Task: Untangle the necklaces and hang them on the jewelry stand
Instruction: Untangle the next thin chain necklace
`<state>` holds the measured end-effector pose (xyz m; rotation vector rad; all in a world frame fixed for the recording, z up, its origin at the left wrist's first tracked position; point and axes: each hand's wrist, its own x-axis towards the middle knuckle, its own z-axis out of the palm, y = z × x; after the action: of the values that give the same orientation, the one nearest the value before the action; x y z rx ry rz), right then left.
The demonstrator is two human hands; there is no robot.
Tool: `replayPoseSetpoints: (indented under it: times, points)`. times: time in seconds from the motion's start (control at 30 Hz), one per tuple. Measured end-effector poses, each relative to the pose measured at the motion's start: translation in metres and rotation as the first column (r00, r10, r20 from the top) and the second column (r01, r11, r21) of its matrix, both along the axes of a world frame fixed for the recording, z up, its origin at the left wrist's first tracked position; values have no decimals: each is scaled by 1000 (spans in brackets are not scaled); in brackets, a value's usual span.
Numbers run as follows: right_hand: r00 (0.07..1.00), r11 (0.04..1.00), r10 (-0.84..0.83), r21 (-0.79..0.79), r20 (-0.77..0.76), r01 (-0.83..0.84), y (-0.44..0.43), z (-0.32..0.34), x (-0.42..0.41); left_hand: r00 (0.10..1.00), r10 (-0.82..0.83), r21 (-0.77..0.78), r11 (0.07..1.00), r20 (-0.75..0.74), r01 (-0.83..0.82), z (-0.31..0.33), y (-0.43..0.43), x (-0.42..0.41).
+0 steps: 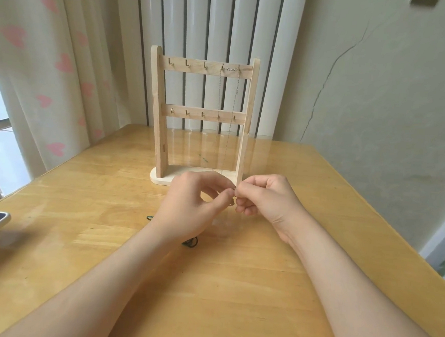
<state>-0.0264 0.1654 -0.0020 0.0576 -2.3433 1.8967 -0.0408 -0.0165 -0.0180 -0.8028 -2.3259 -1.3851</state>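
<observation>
left hand (196,200) and right hand (264,197) meet just in front of the wooden jewelry stand (162,112), both pinching a small bit of chain (232,201) between fingertips. a silver necklace (231,111) hangs from the stand's top right hooks. a dark cord (191,242) lies on the table (235,286) further in front of the stand.

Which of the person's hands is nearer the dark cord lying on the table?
Left. The left hand is right over the dark cord, its wrist hiding part; the right hand is farther off, to its right.

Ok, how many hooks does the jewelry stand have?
10 hooks: five along the top rail of the jewelry stand, five along its lower rail. A chain hangs from the top two rightmost; none look hidden.
</observation>
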Motion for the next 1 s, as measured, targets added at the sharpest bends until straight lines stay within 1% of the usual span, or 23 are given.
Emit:
replayPoseSetpoints:
  times: [0.07, 0.3, 0.33, 0.4, 0.53, 0.63, 0.7, 0.8, 1.0]
  points:
    - [1000, 1000, 8, 17, 17, -8, 0, 0, 0, 1000, -19, -35, 999, -2, 19, -2, -1, -2]
    - [999, 997, 34, 71, 26, -36, 0, 1, 2, 995, -57, -155, 985, 86, 70, -5, -2, -7]
    - [999, 996, 40, 79, 26, -42, 1, 2, 3, 993, -56, -145, 987, 101, 71, -5, -2, -7]
    - [998, 994, 57, 89, 34, -60, 1, 3, 3, 985, -58, -77, 995, 160, 71, -4, -2, -7]
    - [995, 989, 78, 117, 68, -86, -1, 2, 3, 935, -94, 105, 993, 341, 62, 0, -3, -5]
    - [994, 989, 88, 114, 64, -94, -1, 2, 2, 888, -120, 148, 987, 444, 59, 2, -5, -7]
    - [994, 990, 96, 102, 51, -100, -3, 3, 3, 854, -163, 172, 981, 495, 88, 1, -4, -8]
    - [996, 994, 88, 69, 20, -89, -3, 2, 2, 838, -235, 232, 964, 493, 134, -1, -3, -8]
    - [995, 994, 99, 35, 24, -100, 3, 1, 0, 897, -195, 195, 973, 397, 125, 1, -3, -5]
